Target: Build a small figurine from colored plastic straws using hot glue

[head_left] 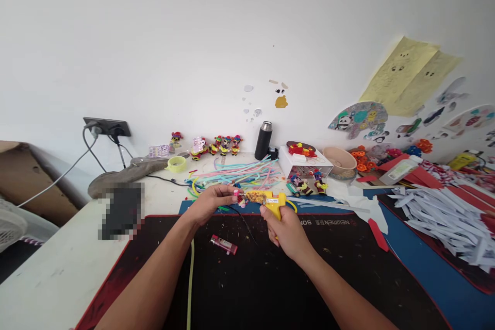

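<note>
1. Our right hand [288,232] is wrapped around the yellow glue gun [275,203], centre of the frame, nozzle pointing left.
2. Our left hand [209,206] pinches a small pink piece [238,197] by the nozzle, just left of centre.
3. Below our hands, a lighter [224,244] and a pale green strip [190,283] take up room on the black mat [263,289].
4. Fuzzy sticks [251,169] crowd the space behind our hands.
5. Upper centre: a dark bottle [263,142] and small figures [226,146].
6. Right side: a bowl [339,159] and heaped paper strips [448,227].
</note>
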A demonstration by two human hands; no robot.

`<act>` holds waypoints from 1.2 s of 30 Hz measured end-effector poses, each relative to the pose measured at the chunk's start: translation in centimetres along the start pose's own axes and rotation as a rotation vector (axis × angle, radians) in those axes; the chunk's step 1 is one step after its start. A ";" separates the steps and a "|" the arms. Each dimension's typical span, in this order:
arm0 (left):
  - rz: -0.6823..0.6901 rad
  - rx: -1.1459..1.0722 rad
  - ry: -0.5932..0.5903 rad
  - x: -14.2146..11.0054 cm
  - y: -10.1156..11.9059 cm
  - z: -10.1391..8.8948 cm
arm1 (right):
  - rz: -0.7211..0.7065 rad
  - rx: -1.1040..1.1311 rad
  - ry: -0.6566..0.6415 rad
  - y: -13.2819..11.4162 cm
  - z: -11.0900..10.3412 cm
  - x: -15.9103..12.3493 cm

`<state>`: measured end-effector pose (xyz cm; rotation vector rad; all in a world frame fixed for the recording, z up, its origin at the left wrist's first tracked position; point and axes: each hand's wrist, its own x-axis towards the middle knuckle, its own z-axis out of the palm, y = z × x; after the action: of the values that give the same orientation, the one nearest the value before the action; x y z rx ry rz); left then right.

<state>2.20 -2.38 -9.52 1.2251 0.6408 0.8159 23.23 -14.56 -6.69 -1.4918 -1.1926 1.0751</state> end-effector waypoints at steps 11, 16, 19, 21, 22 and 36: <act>-0.008 -0.003 -0.041 -0.2 0.3 0.2 | -0.017 -0.106 0.071 0.6 0.3 0.3; -0.010 -0.005 -0.040 -0.1 0.4 0.2 | -0.047 -0.154 0.092 1.2 0.3 0.7; -0.012 -0.002 -0.038 -0.1 0.3 0.1 | -0.055 -0.172 0.109 1.5 0.2 0.9; -0.014 0.001 -0.036 -0.1 0.3 0.1 | -0.061 -0.187 0.119 1.7 0.1 1.0; -0.014 0.000 -0.035 -0.1 0.2 0.1 | -0.063 -0.194 0.122 1.8 0.1 1.1; -0.011 0.025 -0.036 -0.2 0.3 0.1 | -0.093 -0.277 0.133 1.5 0.2 1.0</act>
<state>2.14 -2.53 -9.16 1.2553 0.6295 0.7767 23.50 -13.71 -8.23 -1.6723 -1.3423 0.7581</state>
